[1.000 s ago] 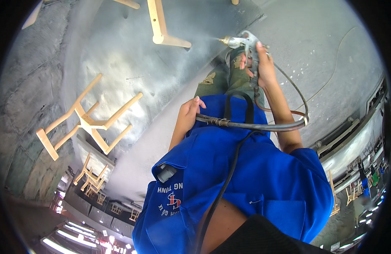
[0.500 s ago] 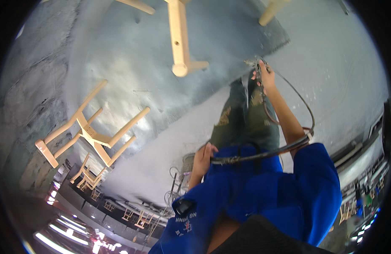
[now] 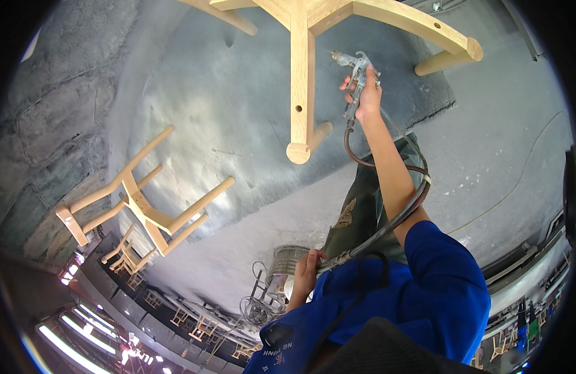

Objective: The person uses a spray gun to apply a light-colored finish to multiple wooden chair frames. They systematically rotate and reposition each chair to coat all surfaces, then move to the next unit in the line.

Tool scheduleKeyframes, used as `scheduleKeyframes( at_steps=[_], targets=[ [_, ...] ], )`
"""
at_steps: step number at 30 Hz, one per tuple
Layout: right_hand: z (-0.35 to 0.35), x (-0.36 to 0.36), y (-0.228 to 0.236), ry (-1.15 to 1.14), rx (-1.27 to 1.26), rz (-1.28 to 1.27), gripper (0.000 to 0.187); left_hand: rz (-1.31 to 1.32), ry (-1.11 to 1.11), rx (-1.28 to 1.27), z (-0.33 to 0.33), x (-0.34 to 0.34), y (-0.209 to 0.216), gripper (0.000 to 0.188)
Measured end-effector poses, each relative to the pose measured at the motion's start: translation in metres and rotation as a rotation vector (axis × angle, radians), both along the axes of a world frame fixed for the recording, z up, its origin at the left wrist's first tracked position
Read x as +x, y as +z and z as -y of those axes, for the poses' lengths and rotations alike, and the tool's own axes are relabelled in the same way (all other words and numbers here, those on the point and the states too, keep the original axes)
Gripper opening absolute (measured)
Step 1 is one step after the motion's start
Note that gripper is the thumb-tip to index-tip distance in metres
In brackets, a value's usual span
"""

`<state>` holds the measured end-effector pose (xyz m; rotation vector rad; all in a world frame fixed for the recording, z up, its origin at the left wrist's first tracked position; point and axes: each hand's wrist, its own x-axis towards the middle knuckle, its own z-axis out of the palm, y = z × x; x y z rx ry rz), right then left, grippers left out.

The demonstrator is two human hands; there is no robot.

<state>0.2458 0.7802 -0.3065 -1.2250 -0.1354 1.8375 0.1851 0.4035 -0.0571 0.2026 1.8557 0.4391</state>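
Note:
My right hand (image 3: 369, 100) is wrapped around the handle of a metal spray gun (image 3: 359, 70), whose brass-coloured nozzle points left. A dark hose (image 3: 403, 215) runs from the gun's base, loops past my right forearm and comes back to my waist. There my left hand (image 3: 305, 274) is closed on the hose. Ahead of me, a pale wooden chair frame (image 3: 300, 81) with splayed legs reaches in from the top edge. The gun is beneath its right-hand leg rail, apart from the wood. The frame's upper part lies outside the picture.
Another pale wooden chair frame (image 3: 141, 199) hangs or stands at the left, with smaller ones behind it. A grey sheet (image 3: 238, 131) spreads below the frames. Beside my left hand are a ribbed metal container (image 3: 287, 258) and coiled wire (image 3: 257, 308). A stained grey wall (image 3: 63, 118) rises at left.
My right hand has carried the spray gun up and left, under the near chair frame. More of that frame now shows, and my body has shifted. My left hand keeps hold of the hose.

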Motion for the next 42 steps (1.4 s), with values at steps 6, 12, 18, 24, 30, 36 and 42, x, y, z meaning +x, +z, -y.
scheduleKeyframes(
  at_steps=[6,12,18,24,30,36,42],
  targets=[
    [0.026,0.033,-0.019,0.038,-0.023,0.221,0.041,-0.001,-0.045,0.031,-0.019,-0.012,-0.005,0.054],
    [0.058,0.154,-0.014,0.175,-0.191,0.212,0.038,0.089,-0.195,0.059,-0.064,-0.005,-0.014,0.054],
    [0.083,0.291,0.018,0.097,-0.278,0.093,0.037,0.181,-0.220,0.190,-0.131,0.021,-0.037,0.047],
    [-0.006,0.316,0.056,0.019,-0.057,0.296,0.040,0.154,-0.202,0.435,-0.165,0.054,-0.051,0.030],
    [-0.137,0.276,0.125,0.096,0.407,0.062,0.050,0.163,-0.136,0.276,-0.176,0.073,-0.035,0.033],
    [-0.222,0.239,0.121,0.260,0.349,0.159,0.037,0.074,-0.066,0.382,-0.208,0.125,-0.040,0.030],
    [-0.214,0.237,0.076,0.317,0.160,0.452,0.031,0.035,0.012,0.404,-0.208,0.129,-0.032,0.025]
  ],
)
